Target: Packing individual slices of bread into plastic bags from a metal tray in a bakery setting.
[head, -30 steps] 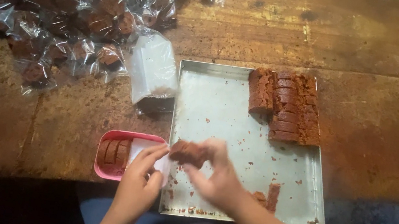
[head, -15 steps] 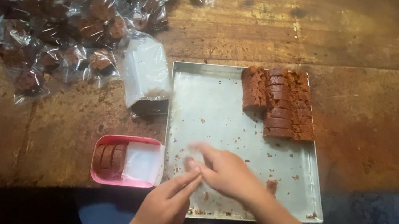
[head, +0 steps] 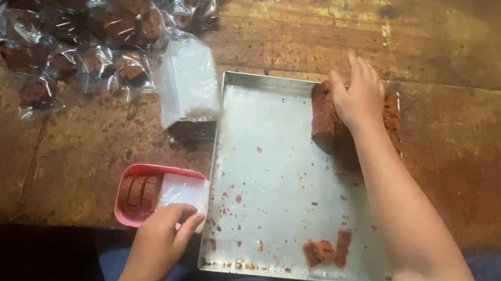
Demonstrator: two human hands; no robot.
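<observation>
Head view: right hand [head: 359, 98] on crumbly brown slices [head: 326, 116] (rectangular metal tray [head: 273, 165]).

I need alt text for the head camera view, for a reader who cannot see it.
A person's right hand rests on brown cake slices in a metal tray, while the left hand touches a pink container. Wrapped pieces lie piled on the wooden table.

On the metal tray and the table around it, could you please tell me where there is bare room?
The tray is bare between the brown block stack under the right hand and the scraps. Table right of it is free. Upper left is crowded with wrapped pieces.
</observation>
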